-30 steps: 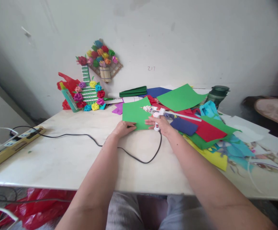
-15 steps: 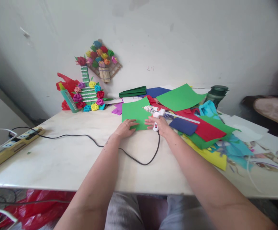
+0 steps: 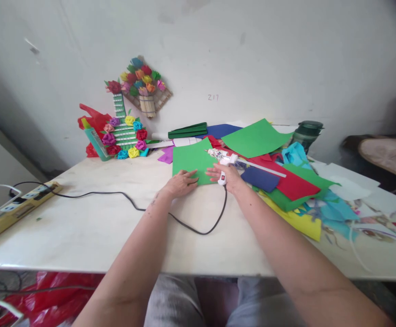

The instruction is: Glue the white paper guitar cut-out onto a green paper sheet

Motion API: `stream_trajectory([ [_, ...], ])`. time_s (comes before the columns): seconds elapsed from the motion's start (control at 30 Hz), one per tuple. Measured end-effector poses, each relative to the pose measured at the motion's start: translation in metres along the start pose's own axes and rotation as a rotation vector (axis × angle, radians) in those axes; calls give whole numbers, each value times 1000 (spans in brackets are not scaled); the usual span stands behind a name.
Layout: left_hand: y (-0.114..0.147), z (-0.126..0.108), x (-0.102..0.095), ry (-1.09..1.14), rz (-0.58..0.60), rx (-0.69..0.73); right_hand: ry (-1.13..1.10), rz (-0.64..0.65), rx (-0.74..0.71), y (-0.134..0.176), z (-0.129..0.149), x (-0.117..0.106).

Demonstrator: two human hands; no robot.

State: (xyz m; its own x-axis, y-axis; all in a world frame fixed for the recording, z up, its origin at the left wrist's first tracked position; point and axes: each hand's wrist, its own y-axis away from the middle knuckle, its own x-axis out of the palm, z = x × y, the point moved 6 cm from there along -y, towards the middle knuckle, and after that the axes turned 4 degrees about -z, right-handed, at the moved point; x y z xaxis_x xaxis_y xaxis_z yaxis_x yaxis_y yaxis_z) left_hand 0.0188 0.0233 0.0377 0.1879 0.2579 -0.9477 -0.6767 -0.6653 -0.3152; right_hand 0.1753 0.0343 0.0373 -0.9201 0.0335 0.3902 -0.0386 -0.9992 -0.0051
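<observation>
A white hot glue gun (image 3: pixel 223 175) is in my right hand (image 3: pixel 232 178), which holds it by the handle. Its tip points away to the left, and a long glue stick sticks out of its back to the right. The fingers of that hand show left of the handle, over a green sheet of paper (image 3: pixel 189 156). My left hand (image 3: pixel 183 183) lies flat, fingers stretched, on the near edge of this sheet. A black cord (image 3: pixel 203 233) runs from the gun's handle across the table to the left.
A yellow power strip (image 3: pixel 23 206) lies at the left. Behind stand a glue bottle (image 3: pixel 95 141), a guitar-shaped flower craft (image 3: pixel 124 131) and a flower-basket craft (image 3: pixel 147 104). Coloured papers (image 3: pixel 257 138) and scraps cover the right, near a dark green bottle (image 3: pixel 306 135).
The view has shifted very slightly. My left hand's fingers lie a little flatter and closer together on the green paper. My right hand keeps hold of the glue gun almost in place.
</observation>
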Motion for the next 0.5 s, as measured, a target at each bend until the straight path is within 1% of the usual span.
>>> stream_trajectory([
  [0.23,2,-1,-6,35,-99,-62,-104,19,6,-5,4,-6],
  [0.3,2,-1,-7,39,-110,-77,-118,26,15,-6,7,-8],
  [0.4,1,-3,-3,29,-76,-94,-122,16,44,-6,9,-12],
  [0.5,1,-6,2,30,10,-109,-128,1,68,-7,12,-16],
])
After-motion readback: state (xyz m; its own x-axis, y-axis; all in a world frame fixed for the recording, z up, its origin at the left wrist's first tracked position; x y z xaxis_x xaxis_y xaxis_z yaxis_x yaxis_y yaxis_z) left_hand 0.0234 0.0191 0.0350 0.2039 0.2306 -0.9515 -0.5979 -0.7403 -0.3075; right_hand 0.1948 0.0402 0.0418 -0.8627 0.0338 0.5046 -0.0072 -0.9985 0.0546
